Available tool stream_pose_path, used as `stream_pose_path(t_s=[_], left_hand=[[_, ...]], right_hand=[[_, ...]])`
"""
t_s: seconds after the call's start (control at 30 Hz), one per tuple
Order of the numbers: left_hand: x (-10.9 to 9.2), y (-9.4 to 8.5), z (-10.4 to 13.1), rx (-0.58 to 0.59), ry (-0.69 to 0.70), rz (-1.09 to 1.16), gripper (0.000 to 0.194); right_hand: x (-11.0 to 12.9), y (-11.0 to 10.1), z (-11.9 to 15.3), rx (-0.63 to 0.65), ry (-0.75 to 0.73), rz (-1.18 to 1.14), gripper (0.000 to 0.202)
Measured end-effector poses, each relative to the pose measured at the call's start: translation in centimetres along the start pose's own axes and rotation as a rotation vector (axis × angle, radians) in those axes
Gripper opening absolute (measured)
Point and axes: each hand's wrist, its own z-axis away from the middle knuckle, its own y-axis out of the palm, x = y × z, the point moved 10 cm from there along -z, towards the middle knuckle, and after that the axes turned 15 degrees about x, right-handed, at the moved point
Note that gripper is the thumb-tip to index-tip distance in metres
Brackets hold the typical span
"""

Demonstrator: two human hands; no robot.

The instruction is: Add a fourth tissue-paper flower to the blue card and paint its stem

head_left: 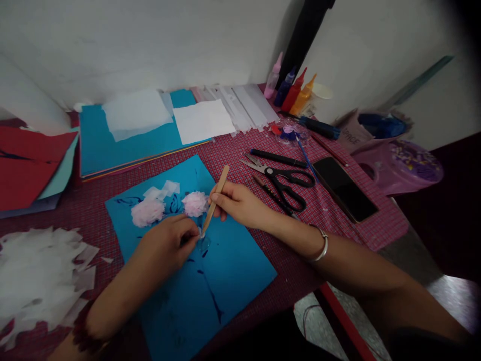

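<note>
My right hand (233, 200) grips a flat wooden craft stick (219, 193) that slants down to the left. Its lower tip meets the fingertips of my left hand (175, 238), which are pinched on a small whitish piece of tissue paper (202, 233). Beneath both hands lies a blue sheet (240, 271) painted with dark blue stems and leaves. Two pale pink tissue-paper flowers (148, 211) are on it, one on either side of a painted leaf. Loose tissue squares (162, 190) rest beside the left flower. A shiny, clear glue-like patch (205, 244) shows just below the stick's tip.
A heap of white tissue squares (41, 281) is at the left. Scissors (280, 175), a black pen (278, 158), a paintbrush (306, 158) and a phone (344, 188) lie at the right. Paint bottles (291, 95) stand at the back, near stacked coloured sheets (92, 145).
</note>
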Motion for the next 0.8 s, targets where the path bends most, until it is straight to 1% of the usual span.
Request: stream_pose_path(t_s=[0.3, 0.47, 0.53, 0.8], left_hand=[[0.3, -0.1, -0.1, 0.000, -0.022, 0.016, 0.012], [0.1, 0.1, 0.0, 0.015, 0.010, -0.025, 0.013], [0.0, 0.1, 0.0, 0.012, 0.014, -0.041, 0.013], [-0.2, -0.1, -0.1, 0.008, 0.023, -0.028, 0.013]], right_hand=[[0.5, 0.3, 0.0, 0.015, -0.034, 0.001, 0.010], [0.0, -1.1, 0.4, -0.069, 0.037, -0.027, 0.015], [0.0, -1.3, 0.6, -0.083, 0.046, -0.018, 0.016], [0.2, -0.4, 0.4, -0.030, 0.026, 0.005, 0.012]])
